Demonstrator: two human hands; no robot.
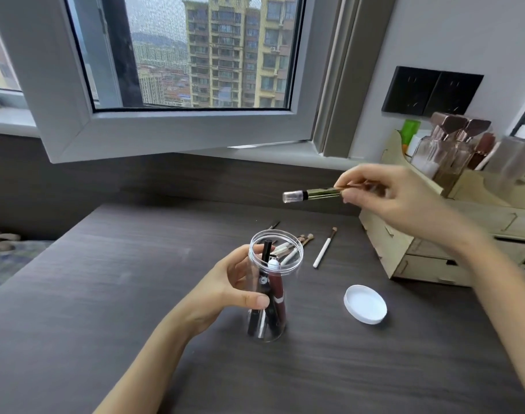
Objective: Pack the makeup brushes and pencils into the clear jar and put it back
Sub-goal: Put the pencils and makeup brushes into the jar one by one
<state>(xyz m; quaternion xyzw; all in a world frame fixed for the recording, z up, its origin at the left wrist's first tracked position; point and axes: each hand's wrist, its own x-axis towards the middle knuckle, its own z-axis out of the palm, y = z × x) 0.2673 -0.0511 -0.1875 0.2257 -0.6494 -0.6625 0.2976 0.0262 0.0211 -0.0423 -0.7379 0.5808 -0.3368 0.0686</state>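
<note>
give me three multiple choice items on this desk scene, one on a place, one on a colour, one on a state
1. Where is the lid?
A. on the jar
B. on the desk, right of the jar
C. in the right hand

2. What colour is the lid?
A. white
B. black
C. green

3. What is the left hand doing?
A. resting flat
B. gripping the jar
C. holding a pencil

B: it lies on the desk.
A: plainly white.
B: fingers wrap the open jar, while the right hand holds a pencil.
</note>
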